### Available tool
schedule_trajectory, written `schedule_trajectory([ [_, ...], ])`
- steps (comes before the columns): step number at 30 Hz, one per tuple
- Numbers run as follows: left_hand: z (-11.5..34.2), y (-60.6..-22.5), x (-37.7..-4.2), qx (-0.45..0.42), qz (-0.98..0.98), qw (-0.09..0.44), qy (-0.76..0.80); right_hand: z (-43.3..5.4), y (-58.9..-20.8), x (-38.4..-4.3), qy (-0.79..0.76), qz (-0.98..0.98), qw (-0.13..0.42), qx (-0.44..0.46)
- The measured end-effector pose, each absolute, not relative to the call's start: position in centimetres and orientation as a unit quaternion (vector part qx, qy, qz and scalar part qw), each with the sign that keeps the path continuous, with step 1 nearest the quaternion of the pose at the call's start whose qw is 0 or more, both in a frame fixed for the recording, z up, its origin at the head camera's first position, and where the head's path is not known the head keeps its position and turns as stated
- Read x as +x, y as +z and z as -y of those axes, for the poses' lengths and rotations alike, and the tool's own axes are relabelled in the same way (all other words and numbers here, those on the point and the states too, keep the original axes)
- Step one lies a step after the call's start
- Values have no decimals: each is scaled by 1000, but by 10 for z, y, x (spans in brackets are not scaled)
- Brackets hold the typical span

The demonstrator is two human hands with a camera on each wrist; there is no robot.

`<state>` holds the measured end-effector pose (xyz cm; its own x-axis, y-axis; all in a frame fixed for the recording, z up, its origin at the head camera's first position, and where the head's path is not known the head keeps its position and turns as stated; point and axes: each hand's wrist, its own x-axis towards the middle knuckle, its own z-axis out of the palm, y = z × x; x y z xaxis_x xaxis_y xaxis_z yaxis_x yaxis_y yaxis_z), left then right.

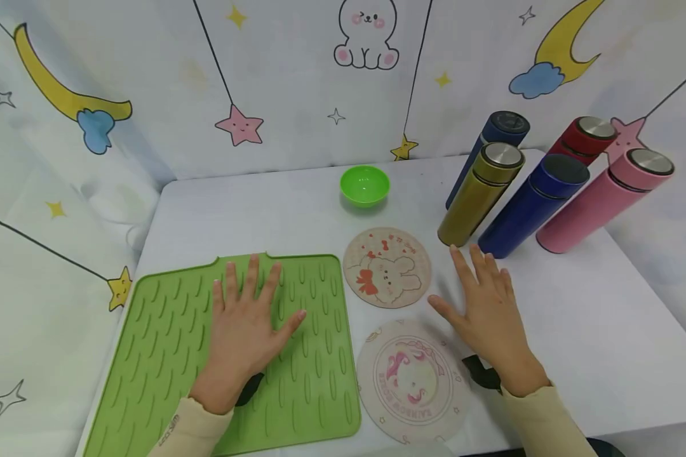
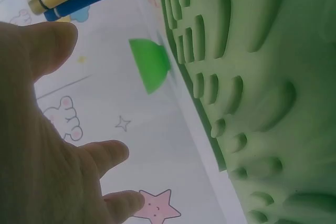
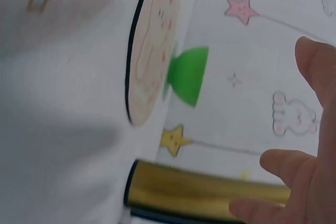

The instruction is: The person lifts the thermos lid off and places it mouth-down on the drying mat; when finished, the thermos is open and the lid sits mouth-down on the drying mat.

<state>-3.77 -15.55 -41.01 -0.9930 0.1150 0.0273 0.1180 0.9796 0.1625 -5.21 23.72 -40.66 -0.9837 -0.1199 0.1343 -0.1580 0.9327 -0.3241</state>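
My left hand [image 1: 242, 333] is spread with straight fingers over a green ridged silicone mat [image 1: 314, 393], holding nothing. In the left wrist view a gap shows between its fingers and the mat. On the right, my right hand [image 1: 488, 314] hovers with fingers extended, nearest to the gold thermos [image 1: 473, 200] and the blue thermos [image 1: 528, 212]. It grips nothing either. Between the hands lie two round coasters: one with a rabbit and red bow [image 1: 389, 270], and a paler one with a pink print [image 1: 413, 387].
A small bright green bowl [image 1: 364, 187] stands toward the back of the white table [image 1: 251, 209]. Beside the gold and blue thermoses are a dark blue thermos [image 1: 494, 136], a red thermos [image 1: 582, 139] and a pink thermos [image 1: 603, 203]. A patterned curtain [image 1: 297, 76] hangs behind.
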Motion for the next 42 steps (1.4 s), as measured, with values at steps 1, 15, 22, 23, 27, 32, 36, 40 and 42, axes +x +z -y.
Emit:
schedule_trajectory([
  [1, 156, -410, -38, -57, 995, 11, -84, -242, -407, -51, 174, 981, 57, 62],
  [15, 164, -411, -30, -46, 993, -3, -109, -310, -412, -55, 192, 975, 101, -54],
  [22, 168, -416, -26, -37, 993, -2, -109, -333, -413, -96, 267, 958, 55, -84],
  [23, 168, -416, -26, -36, 993, 0, -110, -335, -413, -102, 286, 953, 51, -88],
  [27, 170, -416, -24, -34, 993, 2, -112, -342, -417, -123, 360, 928, 62, -76],
  [32, 171, -415, -22, -30, 993, -1, -114, -348, -422, -138, 417, 905, 58, -56],
  [36, 172, -415, -21, -29, 993, 2, -113, -347, -422, -145, 446, 890, 60, -73],
  [40, 173, -414, -21, -29, 993, 4, -114, -345, -422, -151, 463, 876, 93, -100],
  [42, 173, -414, -21, -29, 993, 5, -114, -345, -423, -154, 467, 871, 104, -112],
])
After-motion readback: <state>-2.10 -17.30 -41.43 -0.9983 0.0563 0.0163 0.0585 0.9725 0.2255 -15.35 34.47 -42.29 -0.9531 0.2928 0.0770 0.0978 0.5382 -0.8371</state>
